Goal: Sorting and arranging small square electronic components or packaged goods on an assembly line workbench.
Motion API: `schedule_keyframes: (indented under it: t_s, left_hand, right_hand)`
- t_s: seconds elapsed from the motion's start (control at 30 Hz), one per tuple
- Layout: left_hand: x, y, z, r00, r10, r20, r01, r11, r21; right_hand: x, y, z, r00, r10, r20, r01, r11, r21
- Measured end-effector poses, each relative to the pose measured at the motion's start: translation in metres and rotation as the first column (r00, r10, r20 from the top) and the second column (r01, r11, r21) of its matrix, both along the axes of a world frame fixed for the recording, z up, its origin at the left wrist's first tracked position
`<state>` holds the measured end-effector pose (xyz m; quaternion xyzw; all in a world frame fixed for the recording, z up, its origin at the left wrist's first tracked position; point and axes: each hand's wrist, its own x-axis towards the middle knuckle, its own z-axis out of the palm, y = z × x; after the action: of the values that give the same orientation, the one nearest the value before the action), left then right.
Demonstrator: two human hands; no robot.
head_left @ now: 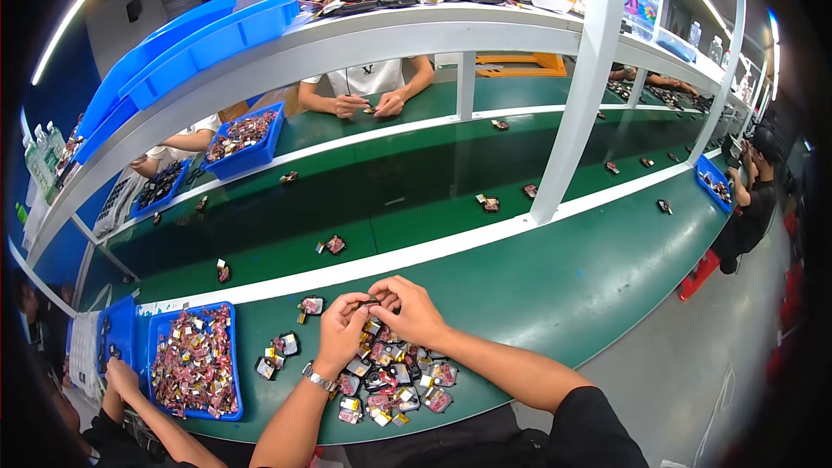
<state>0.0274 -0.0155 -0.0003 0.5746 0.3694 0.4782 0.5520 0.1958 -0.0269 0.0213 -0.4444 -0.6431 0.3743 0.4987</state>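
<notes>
My left hand (pixel 341 331), with a metal watch on its wrist, and my right hand (pixel 412 312) meet over the green bench. Fingers of both are closed around a small black electronic part (pixel 371 302), mostly hidden by the fingertips. Right below them lies a loose heap of small electronic modules (pixel 390 381), with black housings, pinkish-red boards and yellow-and-white pieces. A single module (pixel 310 305) lies just left of my left hand. Two or three more modules (pixel 277 351) rest farther left, apart from the heap.
A blue tray (pixel 236 364) full of small red boards stands at left, beside a co-worker's hand (pixel 121 374). Beyond a white rail (pixel 347 270), a green conveyor belt (pixel 381 238) carries scattered modules. A white post (pixel 582 87) rises ahead, supporting an overhead shelf. Another person's hands (pixel 373 106) work across the belt.
</notes>
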Motion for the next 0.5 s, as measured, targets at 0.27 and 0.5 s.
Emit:
schedule_keyframes:
  t_s: [0.27,0.5]
  left_hand:
    - [0.001,0.004,-0.003,1.000,-0.022,0.014,0.022,0.999,0.025]
    - [-0.016,0.018,-0.011,0.999,0.035,0.001,-0.035,0.996,0.077]
  right_hand:
    - [0.004,0.007,-0.005,1.000,0.012,-0.005,-0.012,1.000,-0.003]
    - [0.085,0.107,-0.024,0.925,-0.372,-0.078,0.360,0.924,-0.130]
